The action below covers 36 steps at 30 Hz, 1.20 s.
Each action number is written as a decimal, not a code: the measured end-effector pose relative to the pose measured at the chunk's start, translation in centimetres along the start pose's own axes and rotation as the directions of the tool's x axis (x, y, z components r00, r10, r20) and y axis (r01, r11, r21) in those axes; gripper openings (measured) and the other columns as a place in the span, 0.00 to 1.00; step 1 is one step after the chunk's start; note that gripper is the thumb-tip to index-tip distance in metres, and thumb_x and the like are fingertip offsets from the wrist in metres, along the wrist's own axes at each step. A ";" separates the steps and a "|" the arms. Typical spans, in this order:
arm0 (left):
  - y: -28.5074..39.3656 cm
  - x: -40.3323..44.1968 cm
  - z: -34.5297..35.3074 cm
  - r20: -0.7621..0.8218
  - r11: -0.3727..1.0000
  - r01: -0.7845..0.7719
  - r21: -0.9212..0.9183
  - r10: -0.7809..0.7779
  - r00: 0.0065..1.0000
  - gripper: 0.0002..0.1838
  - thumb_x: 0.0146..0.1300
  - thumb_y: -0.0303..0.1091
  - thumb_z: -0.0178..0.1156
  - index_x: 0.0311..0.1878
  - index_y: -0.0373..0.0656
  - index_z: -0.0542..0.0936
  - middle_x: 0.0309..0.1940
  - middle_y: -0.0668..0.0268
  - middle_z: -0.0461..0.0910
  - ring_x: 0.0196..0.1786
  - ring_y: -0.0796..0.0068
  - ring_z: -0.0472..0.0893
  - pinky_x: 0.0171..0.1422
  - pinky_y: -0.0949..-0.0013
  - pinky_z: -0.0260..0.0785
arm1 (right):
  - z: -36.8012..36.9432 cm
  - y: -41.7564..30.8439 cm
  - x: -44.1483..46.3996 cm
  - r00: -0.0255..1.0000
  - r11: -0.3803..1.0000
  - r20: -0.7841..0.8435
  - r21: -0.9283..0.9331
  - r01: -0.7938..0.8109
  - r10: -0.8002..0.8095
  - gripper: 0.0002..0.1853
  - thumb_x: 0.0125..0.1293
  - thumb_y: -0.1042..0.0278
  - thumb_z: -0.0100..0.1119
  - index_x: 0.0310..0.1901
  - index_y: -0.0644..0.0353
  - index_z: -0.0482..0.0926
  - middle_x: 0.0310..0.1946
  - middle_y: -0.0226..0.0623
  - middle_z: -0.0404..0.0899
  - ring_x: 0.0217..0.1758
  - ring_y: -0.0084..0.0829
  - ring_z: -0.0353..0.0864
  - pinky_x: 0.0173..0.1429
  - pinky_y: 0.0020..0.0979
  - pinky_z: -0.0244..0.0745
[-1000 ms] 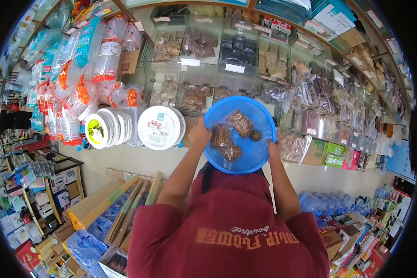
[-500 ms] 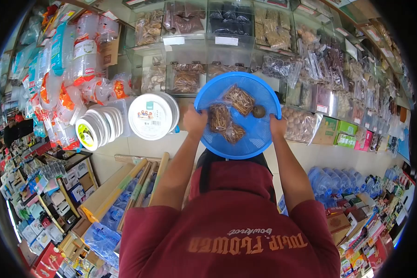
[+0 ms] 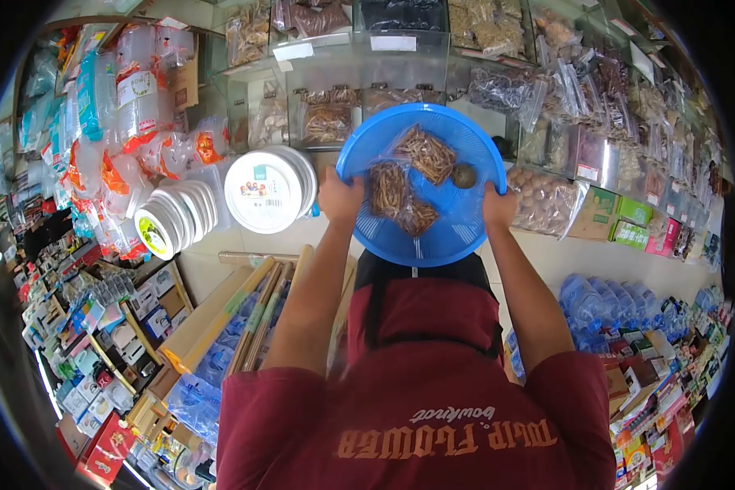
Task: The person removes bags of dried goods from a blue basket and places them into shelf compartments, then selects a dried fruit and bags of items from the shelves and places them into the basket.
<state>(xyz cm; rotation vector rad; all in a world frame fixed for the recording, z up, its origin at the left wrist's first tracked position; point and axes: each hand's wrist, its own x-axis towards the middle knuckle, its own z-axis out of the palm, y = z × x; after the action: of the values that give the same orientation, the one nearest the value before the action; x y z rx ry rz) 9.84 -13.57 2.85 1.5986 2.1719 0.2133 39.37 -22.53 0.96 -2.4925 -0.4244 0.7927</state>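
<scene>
Both my hands hold a round blue plastic basket in front of my waist. My left hand grips its rim on the left, and my right hand grips the rim opposite. Inside lie two clear bags of brown dried strips: one bag near the far side, and a longer two-lobed bag at the left. A small round brownish-green object sits to the right of the bags. The fingertips are partly hidden under the rim.
Glass bins of bagged dried goods line the far side. Stacked white plates and bagged plastic bowls stand at the left. A bag of round brown items lies at the right, above blue-tinted water bottles. Long rolls lean at lower left.
The basket appears slightly higher in view, with both hands still on its rim. The surroundings have shifted a little as the camera moved. The basket's contents look the same.
</scene>
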 end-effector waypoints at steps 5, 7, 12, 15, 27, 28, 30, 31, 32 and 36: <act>0.0 0.5 0.1 -0.001 1.000 -0.009 -0.002 0.009 1.000 0.19 0.50 0.44 0.64 0.37 0.39 0.73 0.27 0.51 0.81 0.32 0.45 0.82 0.39 0.48 0.73 | 0.1 -0.5 0.3 1.000 0.999 -0.015 -0.042 0.011 -0.012 0.21 0.52 0.55 0.62 0.38 0.68 0.83 0.35 0.55 0.83 0.43 0.52 0.83 0.50 0.45 0.75; -0.1 0.5 0.3 -0.006 1.000 -0.022 -0.016 0.022 1.000 0.19 0.50 0.44 0.64 0.37 0.39 0.73 0.27 0.51 0.81 0.32 0.45 0.82 0.39 0.48 0.73 | 0.1 -0.5 0.3 1.000 0.999 -0.023 -0.034 0.005 -0.005 0.21 0.52 0.55 0.62 0.38 0.68 0.83 0.36 0.56 0.83 0.43 0.52 0.83 0.50 0.45 0.75; 0.0 0.4 0.2 -0.029 0.998 -0.046 -0.050 0.044 0.999 0.16 0.49 0.38 0.65 0.35 0.37 0.73 0.25 0.49 0.81 0.31 0.45 0.82 0.38 0.50 0.74 | 0.0 -1.1 0.0 0.999 0.999 -0.032 -0.033 -0.036 0.035 0.21 0.52 0.54 0.63 0.38 0.67 0.84 0.37 0.55 0.83 0.43 0.52 0.83 0.50 0.45 0.75; -0.1 0.5 0.2 -0.014 0.997 -0.043 -0.058 0.042 0.999 0.16 0.49 0.37 0.65 0.35 0.37 0.73 0.25 0.49 0.81 0.31 0.45 0.82 0.38 0.50 0.74 | -0.1 -1.4 -0.3 0.997 0.997 -0.074 -0.077 -0.001 -0.005 0.21 0.52 0.54 0.63 0.38 0.66 0.84 0.36 0.54 0.83 0.43 0.52 0.83 0.50 0.45 0.75; 0.1 0.5 -0.1 -0.016 0.991 -0.085 -0.101 0.084 0.996 0.16 0.49 0.36 0.65 0.36 0.36 0.73 0.26 0.48 0.81 0.33 0.43 0.81 0.39 0.49 0.73 | -0.2 -1.6 -0.2 0.995 0.992 -0.095 -0.125 -0.027 0.015 0.22 0.51 0.51 0.64 0.36 0.66 0.84 0.33 0.54 0.83 0.41 0.52 0.83 0.49 0.45 0.76; 0.0 0.6 0.1 -0.011 0.992 -0.076 -0.102 0.076 0.997 0.16 0.50 0.36 0.65 0.36 0.36 0.73 0.27 0.48 0.81 0.33 0.43 0.81 0.39 0.49 0.73 | -0.2 -1.7 -0.2 0.996 0.993 -0.091 -0.117 -0.029 0.018 0.22 0.51 0.51 0.64 0.36 0.65 0.84 0.33 0.54 0.83 0.41 0.52 0.83 0.49 0.46 0.76; -0.1 0.4 0.2 -0.004 0.992 -0.068 -0.106 0.068 0.998 0.16 0.50 0.35 0.65 0.37 0.36 0.73 0.27 0.47 0.81 0.34 0.43 0.81 0.40 0.49 0.73 | -0.4 -1.6 -0.4 0.996 0.993 -0.090 -0.111 -0.032 0.022 0.22 0.51 0.51 0.64 0.35 0.65 0.84 0.33 0.54 0.83 0.40 0.52 0.83 0.49 0.46 0.76; -0.1 0.3 0.1 -0.003 0.993 -0.070 -0.100 0.070 0.998 0.16 0.50 0.37 0.64 0.36 0.37 0.72 0.28 0.47 0.81 0.34 0.43 0.81 0.40 0.48 0.73 | -0.4 -1.7 -0.4 0.996 0.991 -0.089 -0.128 -0.032 0.020 0.22 0.51 0.51 0.64 0.35 0.65 0.84 0.33 0.54 0.83 0.40 0.52 0.83 0.49 0.46 0.76; 0.0 0.4 0.0 -0.006 0.993 -0.073 -0.092 0.072 0.997 0.17 0.50 0.39 0.64 0.36 0.38 0.71 0.28 0.47 0.81 0.34 0.43 0.81 0.41 0.47 0.73 | -0.5 -1.8 -0.4 0.996 0.989 -0.086 -0.143 -0.029 0.017 0.21 0.51 0.51 0.64 0.34 0.65 0.84 0.32 0.54 0.83 0.39 0.52 0.83 0.48 0.46 0.76; -0.4 0.7 0.5 -0.017 0.997 -0.071 -0.036 0.071 0.997 0.17 0.49 0.38 0.64 0.36 0.37 0.71 0.28 0.47 0.81 0.34 0.43 0.81 0.40 0.48 0.73 | -0.1 -1.5 -0.1 0.997 0.991 -0.067 -0.122 -0.057 0.049 0.20 0.53 0.53 0.62 0.36 0.65 0.84 0.32 0.54 0.83 0.39 0.51 0.83 0.48 0.45 0.76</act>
<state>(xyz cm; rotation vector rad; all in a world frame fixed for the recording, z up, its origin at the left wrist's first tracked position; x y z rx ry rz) 9.51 -13.11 2.10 1.6603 2.1121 0.2869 39.10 -21.41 1.87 -2.6460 -0.3975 0.7246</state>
